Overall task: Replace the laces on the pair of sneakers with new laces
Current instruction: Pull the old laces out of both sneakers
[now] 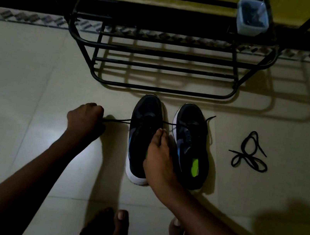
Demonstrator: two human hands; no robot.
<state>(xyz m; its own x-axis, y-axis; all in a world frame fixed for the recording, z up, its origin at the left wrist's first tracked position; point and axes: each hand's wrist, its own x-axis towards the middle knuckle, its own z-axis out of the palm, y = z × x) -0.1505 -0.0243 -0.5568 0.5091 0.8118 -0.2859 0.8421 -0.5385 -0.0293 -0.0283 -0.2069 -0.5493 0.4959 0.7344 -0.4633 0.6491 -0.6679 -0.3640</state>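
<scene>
The left grip point(85, 119) is curled in a fist, pinching a lace point(117, 120), arm stretched forward. The right grip point(159, 156) lies palm down with fingers bent together.

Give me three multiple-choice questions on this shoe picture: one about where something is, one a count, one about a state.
1. Where is the loose lace? A in a box; B on the floor right of the sneakers; C on a shelf.
2. How many sneakers stand on the floor? A one; B two; C three.
3. What is the left hand doing? A gripping a taut lace pulled from a sneaker; B lying flat; C holding a box.
Answers: B, it lies coiled on tile; B, a pair side by side; A, fingers curl round the lace.
</scene>
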